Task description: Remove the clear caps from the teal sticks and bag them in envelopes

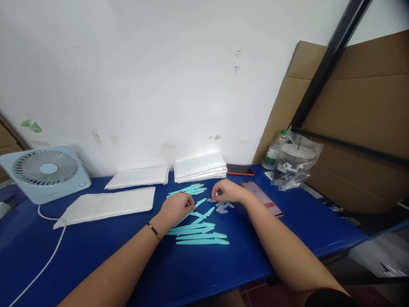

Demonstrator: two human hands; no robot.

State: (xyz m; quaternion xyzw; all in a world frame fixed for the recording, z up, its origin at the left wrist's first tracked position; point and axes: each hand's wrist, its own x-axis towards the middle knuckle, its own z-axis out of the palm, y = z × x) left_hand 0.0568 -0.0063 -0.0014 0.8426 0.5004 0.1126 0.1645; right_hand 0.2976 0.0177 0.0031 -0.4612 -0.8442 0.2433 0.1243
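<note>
A person's two bare forearms reach over a blue table (191,273) toward a scatter of teal plastic sticks (200,234). The left hand (177,208) rests at the scatter's left edge, fingers curled almost closed over one stick; whether it truly grips cannot be told. The right hand (226,191), just right of the sticks' far end, pinches a small clear cap (216,195). More loose caps (223,207) lie just right of the sticks. The work seems partly done: several sticks lie lined up at the near side, while others lie crossed and caps remain. Behind the sticks sit white pouches (200,166); far left, a fan (44,170); right, a phone (262,198).
</note>
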